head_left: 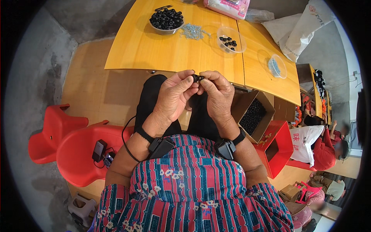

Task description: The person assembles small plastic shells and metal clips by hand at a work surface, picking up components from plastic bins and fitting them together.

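watching from afar, i take in the yellow wooden table (154, 54) first, then the white woven sack (303, 33) at its right end. an open brown cardboard box (241, 104), filled with tiny black parts (253, 116), stands near the right forearm (249, 158), and a pink-and-white plastic package (232, 7) lies at the table's far edge. the left hand (171, 94) and right hand (219, 98) meet above the lap (146, 100). on the table, a pale round bowl (166, 31) heaped with black ring-shaped parts (168, 18) and a clear plastic tub (228, 31) holding a few more sit well apart. smallest, a little black piece (196, 78) is between the hands, thumbs and forefingers of both clamped on it; i cannot tell whether it is one part or two. a loosened or crooked pinch could, i judge, drop it. i see printed lettering on the sack and package.
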The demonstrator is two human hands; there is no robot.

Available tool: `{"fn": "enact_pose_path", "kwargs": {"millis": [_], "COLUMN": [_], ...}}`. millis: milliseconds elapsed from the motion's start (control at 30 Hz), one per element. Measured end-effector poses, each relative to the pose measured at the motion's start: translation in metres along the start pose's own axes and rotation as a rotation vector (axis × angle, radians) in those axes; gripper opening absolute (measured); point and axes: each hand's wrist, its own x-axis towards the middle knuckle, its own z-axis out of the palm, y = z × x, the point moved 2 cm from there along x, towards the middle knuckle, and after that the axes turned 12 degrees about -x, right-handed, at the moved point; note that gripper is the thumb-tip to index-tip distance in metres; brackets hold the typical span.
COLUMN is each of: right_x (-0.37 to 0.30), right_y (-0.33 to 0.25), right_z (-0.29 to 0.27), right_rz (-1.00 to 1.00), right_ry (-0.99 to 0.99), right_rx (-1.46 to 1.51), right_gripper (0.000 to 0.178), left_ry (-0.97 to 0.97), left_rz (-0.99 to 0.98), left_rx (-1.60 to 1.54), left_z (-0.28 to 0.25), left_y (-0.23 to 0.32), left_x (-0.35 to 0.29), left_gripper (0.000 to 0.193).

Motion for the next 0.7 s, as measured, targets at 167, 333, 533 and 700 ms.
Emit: {"fn": "enact_pose_path", "kwargs": {"millis": [167,333,533,700], "right_x": [-0.0001,-0.0002,-0.0005,-0.0019], "right_y": [0.0017,0.0019,0.0034,0.0039], "right_z": [-0.0002,0.0003,0.0021,0.0013], "right_rz": [-0.014,0.009,0.011,0.049], "right_ry": [0.021,0.038,0.061,0.054], "right_rx": [-0.038,-0.024,0.023,0.076], "right_gripper": [0.013,0.014,0.014,0.015], "left_ry": [-0.003,0.014,0.019,0.025], "left_rz": [0.0,-0.003,0.003,-0.002], "left_rx": [0.003,0.01,0.03,0.015], "left_z": [-0.0014,-0.003,-0.0026,-0.0037], "left_y": [-0.0006,-0.0004,-0.0006,-0.0019], "left_x": [-0.0003,0.0009,0.0011,0.0009], "left_gripper": [0.019,0.018,0.017,0.017]}}
